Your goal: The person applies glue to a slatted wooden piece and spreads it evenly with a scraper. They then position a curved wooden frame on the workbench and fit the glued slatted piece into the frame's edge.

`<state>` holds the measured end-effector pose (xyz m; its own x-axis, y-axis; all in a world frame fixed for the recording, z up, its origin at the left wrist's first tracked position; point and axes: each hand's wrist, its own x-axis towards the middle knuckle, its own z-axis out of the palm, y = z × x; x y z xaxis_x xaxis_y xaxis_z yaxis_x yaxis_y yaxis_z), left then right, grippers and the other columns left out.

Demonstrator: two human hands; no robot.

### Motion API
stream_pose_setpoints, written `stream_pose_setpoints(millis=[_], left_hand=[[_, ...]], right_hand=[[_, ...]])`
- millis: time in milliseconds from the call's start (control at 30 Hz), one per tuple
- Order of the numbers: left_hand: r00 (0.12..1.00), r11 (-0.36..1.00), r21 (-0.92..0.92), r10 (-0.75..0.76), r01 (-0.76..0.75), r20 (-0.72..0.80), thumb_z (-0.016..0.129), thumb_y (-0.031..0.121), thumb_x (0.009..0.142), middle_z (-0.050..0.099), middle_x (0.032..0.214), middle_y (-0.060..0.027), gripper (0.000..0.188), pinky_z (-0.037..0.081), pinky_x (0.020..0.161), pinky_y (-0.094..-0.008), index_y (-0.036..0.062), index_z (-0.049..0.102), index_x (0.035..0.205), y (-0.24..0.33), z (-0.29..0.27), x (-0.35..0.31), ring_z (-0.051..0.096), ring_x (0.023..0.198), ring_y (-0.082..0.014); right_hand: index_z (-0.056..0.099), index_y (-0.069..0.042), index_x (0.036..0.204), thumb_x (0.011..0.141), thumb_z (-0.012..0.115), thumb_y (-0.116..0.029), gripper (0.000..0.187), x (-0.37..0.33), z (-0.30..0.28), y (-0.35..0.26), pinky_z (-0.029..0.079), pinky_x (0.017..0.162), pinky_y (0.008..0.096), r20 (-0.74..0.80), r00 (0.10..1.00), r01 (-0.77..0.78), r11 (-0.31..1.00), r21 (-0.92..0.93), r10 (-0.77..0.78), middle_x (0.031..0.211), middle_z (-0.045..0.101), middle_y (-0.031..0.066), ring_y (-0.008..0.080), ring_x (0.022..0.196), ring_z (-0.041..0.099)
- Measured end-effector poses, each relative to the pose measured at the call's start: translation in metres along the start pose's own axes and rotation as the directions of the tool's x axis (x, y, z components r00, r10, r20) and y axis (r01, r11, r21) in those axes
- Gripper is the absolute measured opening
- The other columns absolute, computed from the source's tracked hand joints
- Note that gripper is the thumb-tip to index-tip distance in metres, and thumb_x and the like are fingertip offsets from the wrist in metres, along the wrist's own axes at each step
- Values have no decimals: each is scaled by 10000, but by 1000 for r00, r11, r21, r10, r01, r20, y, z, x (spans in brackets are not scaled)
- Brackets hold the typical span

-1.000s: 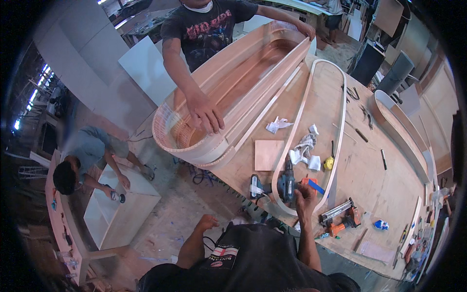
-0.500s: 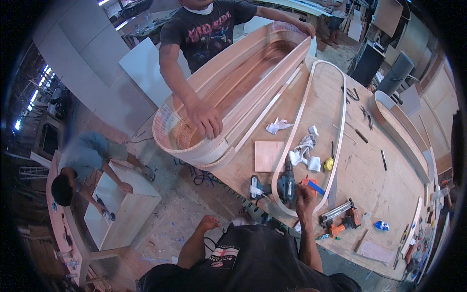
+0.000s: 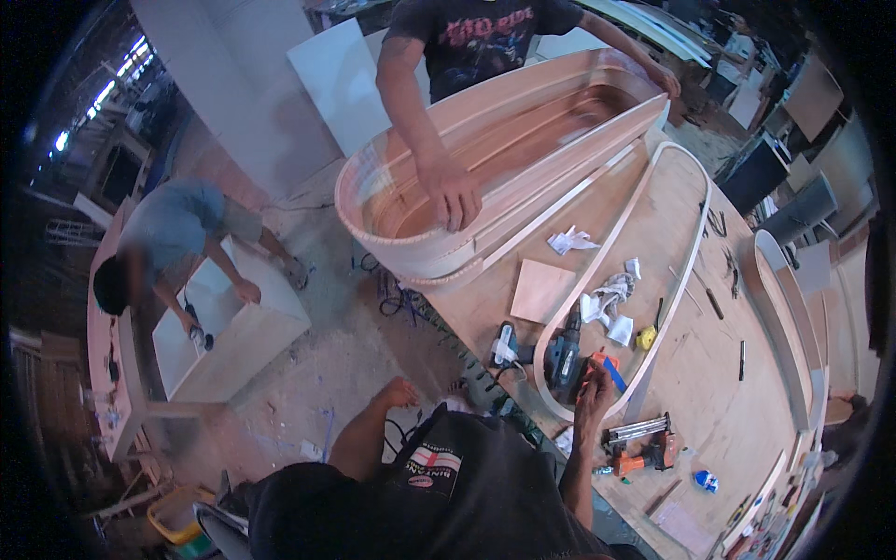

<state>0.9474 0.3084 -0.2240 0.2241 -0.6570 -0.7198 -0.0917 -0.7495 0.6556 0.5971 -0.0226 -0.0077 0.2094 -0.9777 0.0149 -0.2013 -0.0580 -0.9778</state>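
Observation:
My right hand (image 3: 592,403) reaches over the near curved end of a pale oval frame (image 3: 693,173) on the workbench. Its fingers are closed beside an orange object with a blue strip (image 3: 611,371); what they hold, if anything, I cannot make out. A dark cordless drill (image 3: 565,359) lies just left of that hand, inside the loop. My left hand (image 3: 399,392) hangs off the bench's near side, apart from everything, its fingers loosely extended. Across the bench, a co-worker's two hands rest on the rim of a long oval wooden shell (image 3: 523,191).
The workbench (image 3: 695,373) carries an orange nail gun (image 3: 649,448), a square wooden piece (image 3: 541,289), crumpled cloth (image 3: 611,303), a yellow tape measure (image 3: 647,338) and a curved wooden form (image 3: 779,317). Left, another person bends over a white box (image 3: 252,322) with a power tool.
The view has shifted, so the bench and shell sit farther right. My right hand stays by the orange object at the frame's near end. The left hand's fingers have loosened a little.

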Motion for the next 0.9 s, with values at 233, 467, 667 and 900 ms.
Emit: stream_pose_setpoints(millis=[233,467,667,900], left_hand=[[983,981,56,-182,184,-37,897,129,711,731,810,-71,306,519,565,-332,92,774,989,19,8,-3,639,661,-154],[977,975,-77,-212,208,-41,913,85,681,728,792,-70,327,529,592,-329,75,772,976,7,3,-2,648,662,-158],[980,981,-55,-191,188,-54,883,20,677,725,763,-72,308,544,614,-334,64,772,961,18,4,-12,666,664,-160],[981,956,-218,-189,195,49,850,16,680,741,788,-90,303,550,608,-334,27,759,969,6,2,1,687,661,-173]], right_hand=[[626,-30,1144,977,537,-30,189,3,1,2,431,935,326,16,989,147,985,-92,-146,1166,570,123,245,1084,552],[638,-38,1210,1002,519,-42,240,-2,8,-12,443,805,298,-57,979,188,974,-126,-197,989,596,61,163,891,549],[624,-36,1244,1012,545,-78,248,-7,8,-18,433,719,272,-72,986,138,977,-160,-151,866,590,22,118,768,520],[603,-47,1285,1000,582,-91,289,-7,7,-13,425,633,237,-55,989,128,979,-156,-138,870,610,24,88,731,526]])
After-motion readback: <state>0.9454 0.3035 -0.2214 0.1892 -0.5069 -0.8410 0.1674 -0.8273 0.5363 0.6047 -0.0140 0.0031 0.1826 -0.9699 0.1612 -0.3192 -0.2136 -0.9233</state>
